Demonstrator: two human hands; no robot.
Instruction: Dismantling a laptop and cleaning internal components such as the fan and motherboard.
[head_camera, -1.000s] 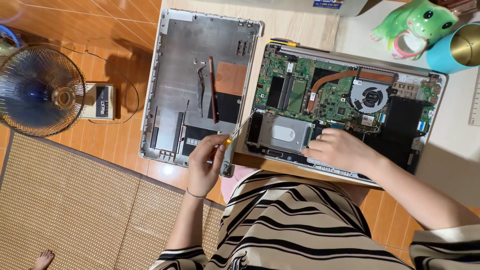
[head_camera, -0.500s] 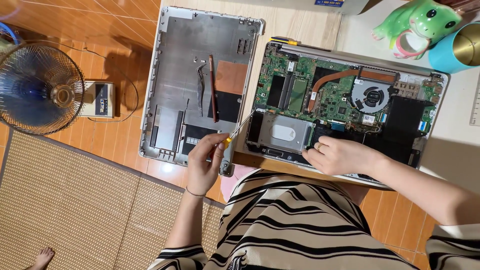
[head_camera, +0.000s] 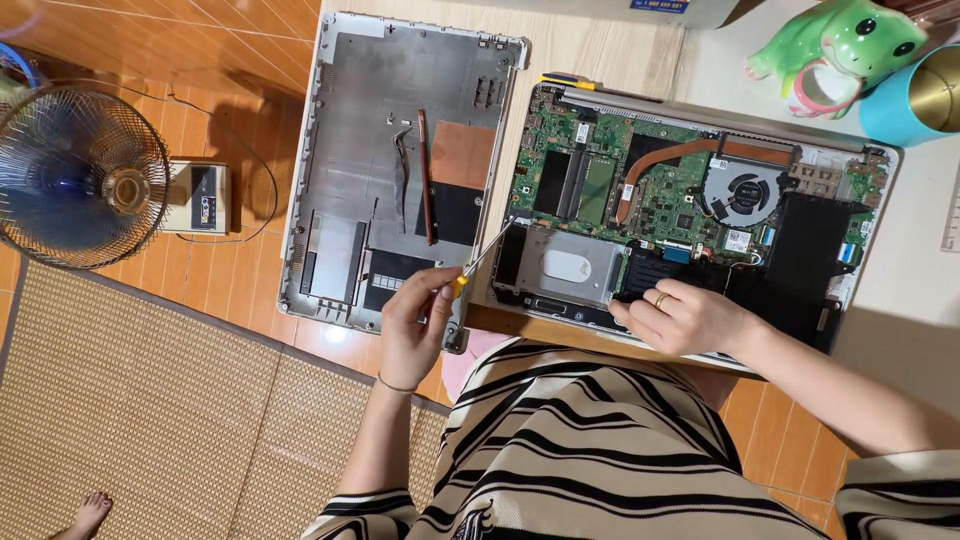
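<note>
A slim screwdriver (head_camera: 478, 265) is pinched in the left hand (head_camera: 415, 325), fingers closed round its yellow-orange handle, which sits just off the near corner of the opened laptop (head_camera: 690, 200). The long axis runs diagonally, handle low and toward the body, metal shaft rising up and to the right, so that the tip is pointed at the left edge of the silver hard drive (head_camera: 570, 265) in its bay. Whether the tip is seated in a screw cannot be told; it is too small.

The tool is judged light and stiff, its shaft thin and likely slippery, so the handle is the place to be gripped, close to the shaft for control. The drive is judged rigid but delicate, best taken by its edges, and the exposed green circuit board (head_camera: 640, 185) beside it is fragile and better left untouched.

The right hand (head_camera: 690, 320), a ring on one finger, is laid on the laptop's near edge, fingers pressed down just beside the drive, pinching nothing.

Further out, the round cooling fan (head_camera: 745, 190) and copper heat pipe (head_camera: 700, 155) are seen. The removed grey bottom cover (head_camera: 395, 160) is lying inside-up to the left, overhanging the desk. On the floor a blue electric fan (head_camera: 80, 180) stands; a green frog figure (head_camera: 850, 45) and a teal cup (head_camera: 915, 95) are set at the far right.
</note>
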